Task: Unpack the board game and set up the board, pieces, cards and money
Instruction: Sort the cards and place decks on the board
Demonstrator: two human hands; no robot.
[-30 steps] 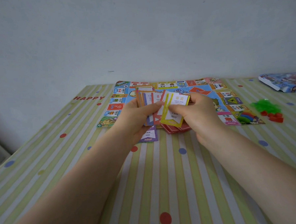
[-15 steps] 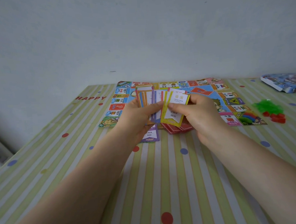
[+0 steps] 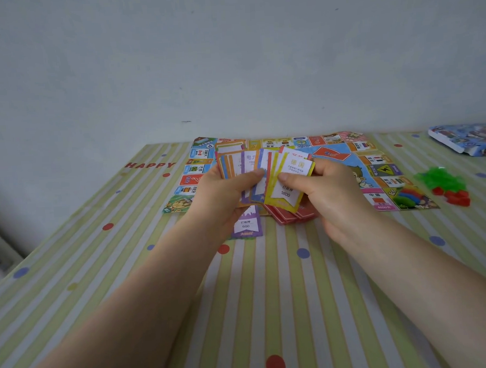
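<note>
Nearest on the striped tablecloth (image 3: pixel 270 295), a purple card (image 3: pixel 245 226) marked 600 and a red stack (image 3: pixel 290 215) lie at the board's near edge. Above them the left hand (image 3: pixel 222 193) grips a fan of cards (image 3: pixel 243 167), while the right hand (image 3: pixel 329 190) pinches a yellow card (image 3: pixel 287 187) marked 1800. Best sort by colour, sliding 1 card off at a time. Beyond lies the board (image 3: pixel 376 162), with green and red pieces (image 3: pixel 444 184) to its right.

Fan of property cards (image 3: pixel 263 171) is held above the table's far middle; yellow-bordered card (image 3: pixel 288 185) foremost. Board (image 3: pixel 376 171) is laid flat at far edge. Purple card (image 3: pixel 246 226) and red cards (image 3: pixel 291 216) are laid at board's near edge. Green and red pieces (image 3: pixel 444 184) are heaped towards right edge.
</note>
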